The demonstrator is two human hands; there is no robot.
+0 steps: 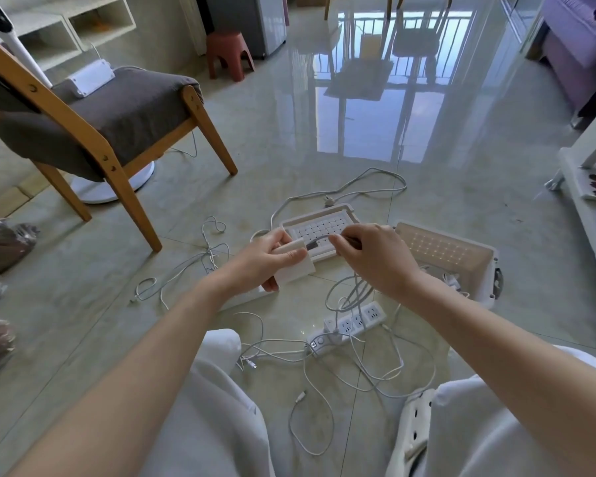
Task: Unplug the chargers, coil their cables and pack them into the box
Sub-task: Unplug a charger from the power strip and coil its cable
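Note:
My left hand [267, 258] grips a white charger block [295, 266] above the floor. My right hand [375, 258] pinches the plug end of a white cable [315, 243] right at the block's top; the cable hangs down from that hand in loops [344, 297]. A white power strip [348, 325] lies on the floor below, with a white charger plugged in at its near end and several cables around it. The white box [479, 256] stands open to the right of my right hand, and its lid [320, 232] lies behind my hands.
Loose white cables sprawl over the tiled floor [193, 270] and between my knees [310, 418]. A wooden chair with a grey cushion [117, 111] stands at the left, a red stool [229, 53] behind it, a white low table [589, 187] at the right.

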